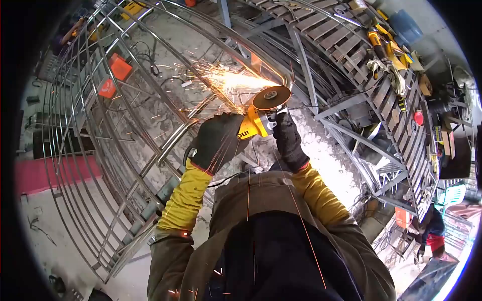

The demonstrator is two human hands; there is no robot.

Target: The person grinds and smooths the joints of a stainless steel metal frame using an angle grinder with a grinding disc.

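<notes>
A yellow angle grinder (253, 124) is held out in front of my chest, its round disc (268, 100) facing up toward me. Wrapped around the grinder's body is my left hand (217, 141), in a dark glove. My right hand (288, 139), also gloved, is closed at the other side of the tool near its head; the glove hides the part it grips. Bright sparks (231, 80) fly leftward from the disc's upper edge, beside a bent metal tube (281, 75) of the frame. Exactly where the disc touches is lost in the glare.
A large curved frame of metal bars (135, 183) fills the left. On the right stands a slatted bench (346, 50) with tools on it, including another yellow power tool (374, 40). Orange pieces (119, 66) lie on the floor. Another person (433, 233) is at lower right.
</notes>
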